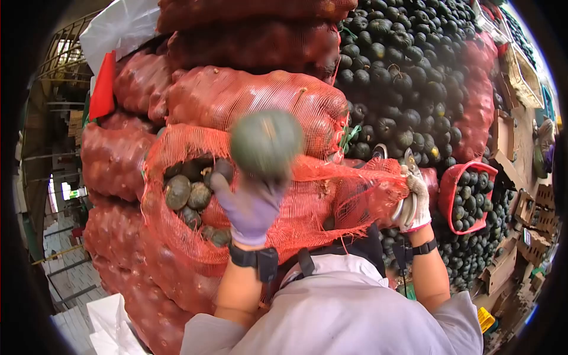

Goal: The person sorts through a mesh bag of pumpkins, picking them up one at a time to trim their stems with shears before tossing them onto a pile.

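My left hand (253,208), in a purple glove with dark fingertips, is at a round green pumpkin (266,141) smeared by motion. The pumpkin hides most of the fingers; the thumb stands out to the left. Below and around this hand lies an open red mesh bag (198,139), with several dark green pumpkins (177,192) inside its left part. My right hand (417,198), in a white glove, is closed around metal-handled shears (406,212), whose tip points up past the fingers. The gathered right end of the mesh is at the same hand.
Filled red mesh sacks (254,100) are stacked ahead and to the left. A large heap of green pumpkins (408,89) spreads at the right. A red basket (448,192) holds more of them. Cardboard (513,139) and a white crate (523,74) stand along the right edge.
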Motion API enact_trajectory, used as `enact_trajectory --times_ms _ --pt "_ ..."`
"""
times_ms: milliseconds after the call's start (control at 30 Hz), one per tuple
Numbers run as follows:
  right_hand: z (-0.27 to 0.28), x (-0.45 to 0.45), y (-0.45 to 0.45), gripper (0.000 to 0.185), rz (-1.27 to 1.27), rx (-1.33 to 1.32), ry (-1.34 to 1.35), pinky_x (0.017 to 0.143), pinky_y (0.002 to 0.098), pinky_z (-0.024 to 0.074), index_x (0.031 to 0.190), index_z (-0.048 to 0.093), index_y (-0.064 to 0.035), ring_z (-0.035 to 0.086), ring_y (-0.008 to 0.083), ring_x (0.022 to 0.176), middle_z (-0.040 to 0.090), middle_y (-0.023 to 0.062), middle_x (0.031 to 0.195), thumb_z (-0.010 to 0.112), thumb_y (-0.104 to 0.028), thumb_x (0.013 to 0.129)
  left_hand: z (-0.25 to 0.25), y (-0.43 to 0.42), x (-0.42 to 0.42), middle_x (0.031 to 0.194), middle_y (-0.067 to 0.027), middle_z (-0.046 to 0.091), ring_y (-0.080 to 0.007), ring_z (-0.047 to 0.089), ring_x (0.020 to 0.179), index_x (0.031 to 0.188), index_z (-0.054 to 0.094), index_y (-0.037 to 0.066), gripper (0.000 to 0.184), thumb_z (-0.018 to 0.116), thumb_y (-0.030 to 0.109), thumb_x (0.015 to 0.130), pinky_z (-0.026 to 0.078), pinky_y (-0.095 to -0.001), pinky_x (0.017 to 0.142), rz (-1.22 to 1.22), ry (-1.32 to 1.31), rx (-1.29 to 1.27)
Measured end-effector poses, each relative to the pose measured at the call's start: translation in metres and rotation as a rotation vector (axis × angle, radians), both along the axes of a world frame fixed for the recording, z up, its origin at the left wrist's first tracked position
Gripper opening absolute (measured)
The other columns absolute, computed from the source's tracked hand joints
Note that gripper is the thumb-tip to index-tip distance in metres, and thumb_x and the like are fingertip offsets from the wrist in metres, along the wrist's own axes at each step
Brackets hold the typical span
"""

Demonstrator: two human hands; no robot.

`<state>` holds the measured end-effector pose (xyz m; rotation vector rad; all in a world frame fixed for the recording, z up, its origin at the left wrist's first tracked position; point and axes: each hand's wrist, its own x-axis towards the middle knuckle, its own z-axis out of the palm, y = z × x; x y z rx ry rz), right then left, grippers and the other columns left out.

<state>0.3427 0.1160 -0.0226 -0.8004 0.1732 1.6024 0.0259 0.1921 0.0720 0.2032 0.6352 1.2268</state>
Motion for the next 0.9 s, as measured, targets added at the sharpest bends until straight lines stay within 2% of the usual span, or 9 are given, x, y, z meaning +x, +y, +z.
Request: enact_trajectory --times_ms 67,233,400,500,533,667,733,833,900 --pt "0.014 0.003 -0.014 0.043 -0.044 -0.036 -0.060 0.083 0.0413 0.0570 0.128 0.051 -0.0058 0.065 0.0270 0.097 0.064 0.0113 0.107 0.063 -0.013 0.087 -0.017 0.011 0.000 0.129 -0.0134 0.063 -0.0278 0.060 0.120 0.129 0.059 0.011 0.045 0.052 0.042 0.097 0.045 -0.0435 0.107 0.112 0.283 0.188" --pt "0.078 -0.011 -0.044 0.044 -0.086 0.061 0.153 0.074 0.0402 0.0570 0.127 0.048 -0.0073 0.065 0.0226 0.083 0.062 0.0064 0.094 0.062 -0.011 0.086 -0.159 -0.080 0.003 0.105 -0.0111 0.070 -0.0257 0.067 0.102 0.100 0.068 0.004 0.028 0.058 0.027 0.089 0.050 -0.0353 0.094 -1.159 1.439 0.259" --pt "0.084 -0.024 -0.093 0.047 0.082 0.057 0.329 0.070 0.0384 0.0585 0.127 0.051 -0.0053 0.067 0.0285 0.092 0.065 0.0128 0.108 0.056 -0.029 0.087 -0.262 -0.151 0.012 0.138 -0.0207 0.054 -0.0363 0.052 0.128 0.139 0.049 0.008 0.077 0.069 0.048 0.077 0.044 -0.0453 0.106 -1.477 1.744 0.662" --pt "0.129 -0.048 -0.087 0.049 0.089 -0.190 0.151 0.082 0.0415 0.0570 0.127 0.052 -0.0007 0.065 0.0283 0.091 0.064 0.0153 0.111 0.055 -0.029 0.087 -0.243 -0.138 0.057 0.154 -0.0170 0.033 -0.0292 0.036 0.142 0.152 0.028 0.015 0.109 0.082 0.048 0.063 0.047 -0.0453 0.103 -1.956 1.793 0.428" --pt "0.134 -0.048 -0.084 0.041 0.114 -0.212 0.170 0.071 0.0381 0.0543 0.121 0.051 -0.0027 0.062 0.0248 0.080 0.061 0.0106 0.098 0.057 -0.017 0.083 -0.246 -0.145 0.062 0.141 -0.0189 0.050 -0.0280 0.049 0.133 0.147 0.037 0.014 0.102 0.079 0.053 0.063 0.049 -0.0462 0.098 -1.875 1.896 0.484" --pt "0.158 -0.062 -0.059 0.040 0.249 0.009 0.127 0.058 0.0338 0.0512 0.113 0.049 -0.0030 0.059 0.0199 0.070 0.057 0.0055 0.083 0.061 -0.001 0.075 -0.298 -0.143 0.051 0.127 -0.0167 0.059 -0.0270 0.057 0.120 0.138 0.045 0.013 0.085 0.076 0.048 0.068 0.052 -0.0471 0.090 -1.924 1.667 0.389" --pt "0.155 -0.059 -0.065 0.051 0.291 0.029 0.165 0.089 0.0465 0.0484 0.126 0.048 -0.0013 0.059 0.0334 0.100 0.059 0.0170 0.112 0.061 -0.005 0.076 -0.321 -0.156 0.040 0.120 -0.0155 0.063 -0.0265 0.061 0.113 0.134 0.049 0.013 0.076 0.075 0.045 0.070 0.053 -0.0476 0.086 -1.894 1.571 0.376" --pt "0.145 -0.055 -0.078 0.058 0.257 0.052 0.205 0.105 0.0540 0.0464 0.133 0.048 -0.0008 0.059 0.0407 0.116 0.059 0.0236 0.126 0.059 -0.006 0.076 -0.403 -0.218 0.032 0.110 -0.0139 0.070 -0.0258 0.068 0.104 0.127 0.055 0.012 0.064 0.072 0.042 0.073 0.055 -0.0483 0.079 -1.621 1.933 0.592" --pt "0.152 -0.057 -0.085 0.058 0.254 0.039 0.203 0.102 0.0532 0.0479 0.133 0.048 -0.0015 0.060 0.0400 0.113 0.059 0.0226 0.124 0.058 -0.005 0.076 -0.336 -0.223 0.048 0.115 -0.0161 0.068 -0.0272 0.067 0.104 0.125 0.055 0.009 0.061 0.073 0.039 0.075 0.055 -0.0516 0.083 -1.656 1.979 0.483"
